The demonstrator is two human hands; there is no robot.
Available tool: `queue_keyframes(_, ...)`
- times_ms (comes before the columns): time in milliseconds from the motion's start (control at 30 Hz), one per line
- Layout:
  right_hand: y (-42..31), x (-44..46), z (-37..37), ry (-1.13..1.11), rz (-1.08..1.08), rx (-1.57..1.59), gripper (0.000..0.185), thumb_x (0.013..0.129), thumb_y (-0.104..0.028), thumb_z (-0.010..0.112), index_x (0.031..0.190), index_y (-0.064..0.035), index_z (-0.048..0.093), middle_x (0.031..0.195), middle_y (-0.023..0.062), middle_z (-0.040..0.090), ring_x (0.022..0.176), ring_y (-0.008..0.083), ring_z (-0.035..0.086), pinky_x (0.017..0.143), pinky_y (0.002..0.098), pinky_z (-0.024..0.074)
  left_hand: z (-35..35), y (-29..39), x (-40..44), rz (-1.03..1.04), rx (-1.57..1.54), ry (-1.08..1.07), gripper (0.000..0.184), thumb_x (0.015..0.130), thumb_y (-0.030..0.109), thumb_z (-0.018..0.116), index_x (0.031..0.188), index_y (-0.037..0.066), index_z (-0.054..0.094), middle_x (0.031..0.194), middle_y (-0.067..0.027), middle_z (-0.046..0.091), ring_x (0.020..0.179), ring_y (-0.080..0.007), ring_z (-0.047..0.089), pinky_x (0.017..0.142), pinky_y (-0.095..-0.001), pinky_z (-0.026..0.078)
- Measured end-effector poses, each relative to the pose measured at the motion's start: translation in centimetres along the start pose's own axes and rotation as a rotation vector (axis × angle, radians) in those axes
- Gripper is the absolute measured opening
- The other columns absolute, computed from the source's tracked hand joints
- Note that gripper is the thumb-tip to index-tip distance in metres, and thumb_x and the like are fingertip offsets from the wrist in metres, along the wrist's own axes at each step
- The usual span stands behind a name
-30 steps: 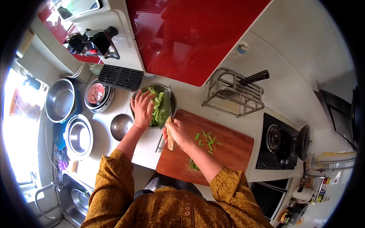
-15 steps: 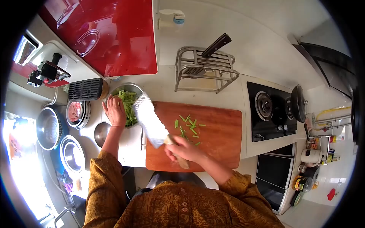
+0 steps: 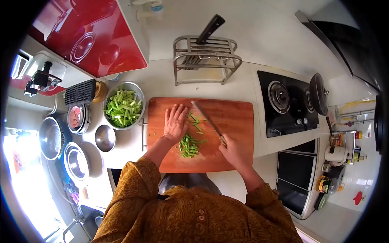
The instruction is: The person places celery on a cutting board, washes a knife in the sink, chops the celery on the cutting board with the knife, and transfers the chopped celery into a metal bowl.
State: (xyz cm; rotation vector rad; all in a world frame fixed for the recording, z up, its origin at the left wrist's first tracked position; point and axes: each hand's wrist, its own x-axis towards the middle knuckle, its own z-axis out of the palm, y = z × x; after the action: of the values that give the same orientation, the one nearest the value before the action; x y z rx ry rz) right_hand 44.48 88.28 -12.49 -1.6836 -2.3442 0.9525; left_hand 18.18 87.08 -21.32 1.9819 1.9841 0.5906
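A wooden cutting board lies in front of me. My left hand rests on its left part, fingers stretched out, just left of some cut green stalk pieces. My right hand is closed around the handle of a cleaver, whose blade appears nearly edge-on and slants up and left over the board. A small heap of chopped green stalks sits nearer to me, between the hands. Beyond the board's left edge, a steel bowl holds many more green pieces.
A metal knife rack with a black-handled knife stands behind the board. To the right is a gas stove with a lidded pan. A small steel bowl and several basins are on the left.
My left hand has moved from the bowl of greens to the board. The cleaver has swung right, from beside the bowl to over the board, its blade turned edge-on. A heap of greens now shows.
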Motion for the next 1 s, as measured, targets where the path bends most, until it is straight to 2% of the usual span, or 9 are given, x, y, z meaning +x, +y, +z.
queue_keyframes(67, -1.3, -0.3, 0.1, -0.092, 0.043, 0.037, 0.040, 0.080, -0.018, 0.058, 0.119, -0.0065, 0.056, 0.083, 0.0207, 0.064, 0.074, 0.0371, 0.063, 0.064, 0.0455, 0.0498, 0.3, 1.1, -1.1, 0.110, -0.021, 0.039, 0.053, 0.084, 0.017, 0.056, 0.134, 0.005, 0.043, 0.141, -0.0165, 0.040, 0.136, -0.0351, 0.030, 0.113, -0.0519, 0.018)
queue_keyframes(167, -0.7, -1.2, 1.3, -0.093, -0.224, 0.100, 0.042, 0.082, -0.015, 0.057, 0.124, -0.0089, 0.053, 0.086, 0.0192, 0.064, 0.074, 0.0371, 0.063, 0.064, 0.0447, 0.0493, -0.8, 2.1, -4.0, 0.170, -0.223, -0.030, 0.043, 0.077, 0.011, 0.058, 0.118, 0.004, 0.050, 0.124, -0.0175, 0.048, 0.127, -0.0371, 0.039, 0.112, -0.0496, 0.024)
queue_keyframes(367, -0.5, -4.1, -0.4, -0.292, -0.221, -0.005, 0.040, 0.079, -0.013, 0.058, 0.119, -0.0058, 0.056, 0.085, 0.0187, 0.066, 0.073, 0.0372, 0.064, 0.063, 0.0443, 0.0504, -2.6, 0.7, -10.1, 0.224, -0.149, -0.101, 0.048, 0.076, 0.012, 0.060, 0.122, 0.003, 0.049, 0.125, -0.0204, 0.047, 0.128, -0.0399, 0.037, 0.112, -0.0523, 0.022)
queue_keyframes(500, 2.4, -6.1, 1.0, -0.109, -0.286, 0.116, 0.034, 0.080, -0.012, 0.059, 0.113, -0.0036, 0.056, 0.078, 0.0200, 0.063, 0.066, 0.0370, 0.061, 0.060, 0.0425, 0.0496, -4.1, -2.0, -10.3, 0.053, -0.062, 0.088, 0.061, 0.080, 0.021, 0.062, 0.134, 0.003, 0.041, 0.138, -0.0217, 0.038, 0.135, -0.0386, 0.030, 0.112, -0.0539, 0.019)
queue_keyframes(600, 5.0, -8.0, 2.2, -0.079, -0.054, 0.380, 0.018, 0.087, -0.014, 0.058, 0.099, -0.0018, 0.054, 0.068, 0.0147, 0.059, 0.056, 0.0278, 0.058, 0.054, 0.0361, 0.0476, -2.7, -4.1, -9.8, -0.274, 0.040, 0.225, 0.071, 0.086, 0.031, 0.056, 0.145, 0.002, 0.027, 0.147, -0.0236, 0.029, 0.139, -0.0383, 0.023, 0.114, -0.0524, 0.014)
queue_keyframes(667, 5.9, -9.0, 2.5, -0.146, 0.346, 1.026, 0.017, 0.094, -0.018, 0.055, 0.086, -0.0049, 0.049, 0.062, 0.0061, 0.053, 0.051, 0.0164, 0.052, 0.049, 0.0290, 0.0440, -1.4, -3.9, -10.0, -0.267, -0.008, 0.162, 0.074, 0.088, 0.035, 0.053, 0.147, 0.002, 0.023, 0.151, -0.0243, 0.022, 0.142, -0.0385, 0.017, 0.115, -0.0510, 0.011)
queue_keyframes(700, 6.3, -9.6, 3.0, -0.079, 0.394, 1.076, 0.021, 0.097, -0.021, 0.052, 0.082, -0.0073, 0.047, 0.063, 0.0017, 0.052, 0.052, 0.0093, 0.050, 0.048, 0.0250, 0.0423, -1.5, -2.3, -9.7, -0.288, 0.121, 0.091, 0.075, 0.087, 0.035, 0.055, 0.147, 0.001, 0.023, 0.151, -0.0248, 0.020, 0.142, -0.0386, 0.015, 0.116, -0.0505, 0.010)
queue_keyframes(900, 8.9, -11.2, 6.2, -0.173, 0.457, 1.150, 0.024, 0.096, -0.024, 0.054, 0.081, -0.0066, 0.049, 0.064, 0.0031, 0.054, 0.053, 0.0109, 0.052, 0.049, 0.0261, 0.0445, 0.3, 2.5, -10.5, -0.042, -0.026, -0.022, 0.083, 0.080, 0.035, 0.064, 0.146, 0.002, 0.026, 0.151, -0.0233, 0.021, 0.142, -0.0397, 0.016, 0.116, -0.0512, 0.011)
queue_keyframes(1000, 6.3, -10.3, 6.8, -0.243, 0.449, 1.132, 0.025, 0.096, -0.026, 0.054, 0.081, -0.0055, 0.050, 0.066, 0.0042, 0.055, 0.053, 0.0115, 0.052, 0.049, 0.0268, 0.0444, 0.6, 2.9, -10.0, 0.047, -0.489, 0.004, 0.085, 0.079, 0.040, 0.065, 0.145, 0.002, 0.026, 0.150, -0.0227, 0.025, 0.140, -0.0400, 0.020, 0.115, -0.0521, 0.013)
